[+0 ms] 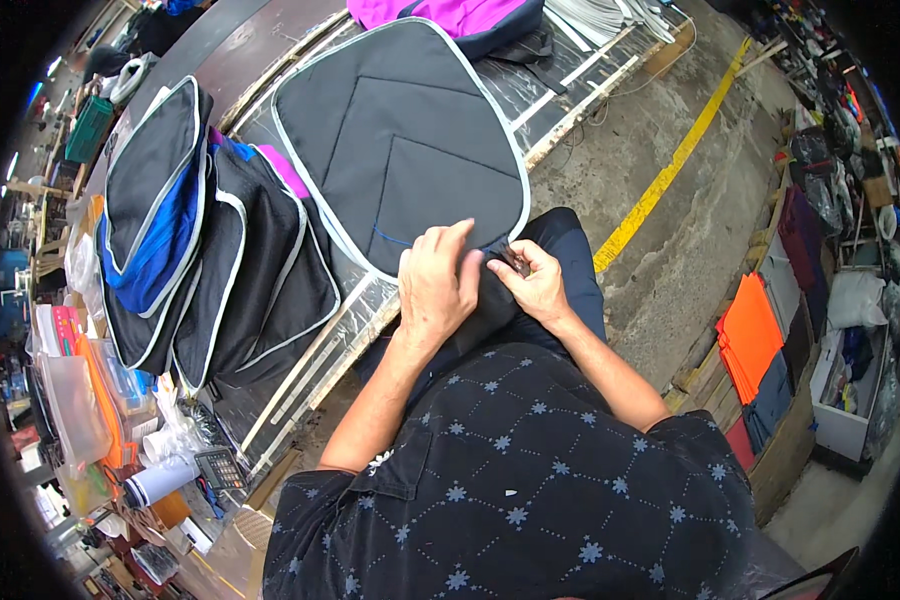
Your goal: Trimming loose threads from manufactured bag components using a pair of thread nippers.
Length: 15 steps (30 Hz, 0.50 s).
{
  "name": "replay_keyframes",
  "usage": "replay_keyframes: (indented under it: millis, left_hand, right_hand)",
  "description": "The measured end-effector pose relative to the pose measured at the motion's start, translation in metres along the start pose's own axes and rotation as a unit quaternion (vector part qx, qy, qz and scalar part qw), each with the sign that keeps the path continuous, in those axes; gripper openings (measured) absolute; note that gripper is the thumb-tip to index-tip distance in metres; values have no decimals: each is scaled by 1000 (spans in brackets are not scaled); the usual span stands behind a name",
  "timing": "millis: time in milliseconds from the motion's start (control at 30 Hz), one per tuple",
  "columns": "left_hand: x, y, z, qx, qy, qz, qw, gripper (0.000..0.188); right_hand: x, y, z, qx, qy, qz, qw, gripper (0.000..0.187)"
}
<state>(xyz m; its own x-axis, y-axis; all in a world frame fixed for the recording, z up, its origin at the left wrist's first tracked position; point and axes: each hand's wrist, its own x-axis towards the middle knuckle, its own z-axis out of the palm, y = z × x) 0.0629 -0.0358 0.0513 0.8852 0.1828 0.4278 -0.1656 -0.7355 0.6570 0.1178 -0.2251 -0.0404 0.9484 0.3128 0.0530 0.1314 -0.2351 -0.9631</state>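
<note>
Right hand pinches dark material between thumb and forefinger, at the near right corner of the black panel. Left hand, half open, is at the panel's near edge — if it grips something, I cannot tell. This panel lies on the table, bag pieces to its left.

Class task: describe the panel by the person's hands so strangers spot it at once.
Start at the worktable and find the left hand and right hand at its near side. Just beyond them spreads a large, round-cornered black panel with pale edging. Unlike the bulky pile to its left, it looks flat, with nested angular seam lines.
</note>
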Motion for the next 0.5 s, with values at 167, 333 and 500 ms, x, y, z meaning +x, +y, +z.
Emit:
replay_keyframes:
  millis: [167, 333, 500]
  left_hand:
    - [0, 0, 10, 108, -35, 29, 993, 14]
    - [8, 0, 18, -85, -32, -76, 993, 3]
    - [9, 6, 17, -116, -32, -124, 985, 6]
  right_hand:
    - [-1, 1, 2, 51, 4, 0, 999, 28]
    - [-4, 10, 5, 37, 23, 15, 999, 30]
    - [-14, 0, -10, 53, 54, -82, 994, 47]
